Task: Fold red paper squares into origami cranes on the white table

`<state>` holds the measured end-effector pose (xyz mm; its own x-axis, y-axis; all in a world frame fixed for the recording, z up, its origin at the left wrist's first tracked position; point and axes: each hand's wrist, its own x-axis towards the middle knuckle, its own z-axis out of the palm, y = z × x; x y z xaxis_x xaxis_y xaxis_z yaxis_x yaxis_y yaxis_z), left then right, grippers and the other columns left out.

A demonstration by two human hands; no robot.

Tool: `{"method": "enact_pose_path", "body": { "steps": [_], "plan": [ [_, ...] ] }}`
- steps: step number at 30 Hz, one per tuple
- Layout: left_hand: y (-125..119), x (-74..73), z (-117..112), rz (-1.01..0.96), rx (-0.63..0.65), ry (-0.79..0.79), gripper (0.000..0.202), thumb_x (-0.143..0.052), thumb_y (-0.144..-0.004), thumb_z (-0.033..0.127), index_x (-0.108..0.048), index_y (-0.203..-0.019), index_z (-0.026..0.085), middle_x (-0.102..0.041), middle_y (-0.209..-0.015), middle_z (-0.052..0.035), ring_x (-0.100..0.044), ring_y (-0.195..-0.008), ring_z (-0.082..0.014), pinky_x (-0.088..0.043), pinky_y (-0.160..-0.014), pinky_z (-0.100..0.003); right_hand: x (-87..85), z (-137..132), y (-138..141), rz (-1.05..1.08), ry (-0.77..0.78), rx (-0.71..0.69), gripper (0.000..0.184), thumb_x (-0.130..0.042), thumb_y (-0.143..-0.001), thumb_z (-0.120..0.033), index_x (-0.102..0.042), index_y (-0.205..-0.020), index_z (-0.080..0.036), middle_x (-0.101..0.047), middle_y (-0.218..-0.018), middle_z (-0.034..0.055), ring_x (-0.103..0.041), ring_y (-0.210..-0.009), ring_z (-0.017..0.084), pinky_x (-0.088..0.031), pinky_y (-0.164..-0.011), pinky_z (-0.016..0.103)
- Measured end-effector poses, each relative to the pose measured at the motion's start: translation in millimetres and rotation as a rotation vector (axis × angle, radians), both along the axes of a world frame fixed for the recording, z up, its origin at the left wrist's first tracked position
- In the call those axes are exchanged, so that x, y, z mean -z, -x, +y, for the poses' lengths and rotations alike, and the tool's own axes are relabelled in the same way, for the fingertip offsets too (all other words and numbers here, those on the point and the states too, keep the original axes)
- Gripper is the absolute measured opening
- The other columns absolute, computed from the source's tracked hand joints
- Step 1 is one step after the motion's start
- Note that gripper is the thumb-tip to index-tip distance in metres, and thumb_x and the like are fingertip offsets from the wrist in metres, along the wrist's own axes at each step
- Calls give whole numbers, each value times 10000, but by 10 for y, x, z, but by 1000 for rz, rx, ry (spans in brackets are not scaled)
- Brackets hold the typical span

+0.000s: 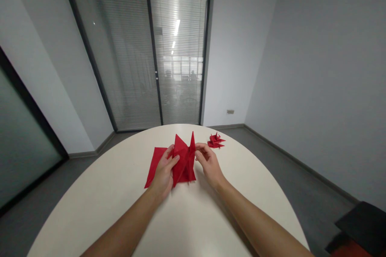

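A partly folded red paper piece (184,161) with two upright points stands over the white round table (196,217). My left hand (164,172) grips its left side, thumb on the front and fingers behind. My right hand (208,162) pinches the right point of the same piece with its fingertips. Under my left hand lies a flat stack of red paper sheets (154,160).
A small pile of finished red folded figures (215,141) rests at the far right of the table. Beyond the table are glass sliding doors with blinds (144,56). A dark object (363,225) sits on the grey floor at the lower right.
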<state>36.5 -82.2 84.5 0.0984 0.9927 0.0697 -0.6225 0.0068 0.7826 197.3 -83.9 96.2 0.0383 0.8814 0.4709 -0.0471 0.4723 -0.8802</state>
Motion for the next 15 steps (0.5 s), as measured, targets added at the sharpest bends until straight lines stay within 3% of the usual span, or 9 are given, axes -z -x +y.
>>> {"method": "enact_pose_path", "body": {
  "steps": [2, 6, 9, 12, 15],
  "plan": [
    [-1, 0, 2, 1, 26, -14, 580, -756, -785, 199, -549, -1325, 246, -671, -1283, -89, -688, -1094, -229, -579, -942, -364, 4, -1, 7, -6, 21, -18, 280, -680, -856, -483, -678, -1024, -258, -678, -945, 38, -593, -858, 221, -458, -780, 336],
    [-13, -9, -8, 88, 40, -22, 589, -752, -800, 233, -523, -1342, 247, -659, -1290, -105, -659, -1151, -252, -565, -964, -387, -6, 0, 8, -31, 22, 29, 235, -688, -851, -476, -687, -877, -242, -659, -797, 26, -558, -727, 200, -433, -703, 327],
    [-32, -25, -65, 342, -203, -137, 632, -788, -768, 239, -523, -1340, 276, -542, -1421, -99, -531, -1317, -273, -498, -1049, -397, -26, -27, 6, -72, -28, 132, 223, -676, -864, -446, -659, -795, -235, -637, -747, 23, -538, -690, 194, -415, -665, 323],
    [-55, -56, -168, 716, -437, -460, 557, -815, -735, 242, -607, -1250, 283, -406, -1522, -65, -331, -1453, -310, -311, -1196, -441, -39, -65, 16, -173, -84, 196, 188, -687, -860, -401, -665, -770, -237, -635, -729, 26, -524, -660, 192, -397, -629, 325],
    [-72, -92, -251, 894, -615, -616, 600, -768, -774, 227, -541, -1325, 295, -351, -1541, -79, -299, -1457, -324, -238, -1216, -503, -44, -96, 33, -261, -136, 210, 164, -686, -862, -354, -667, -744, -242, -634, -720, 29, -529, -654, 193, -398, -622, 332]
  ]
}}
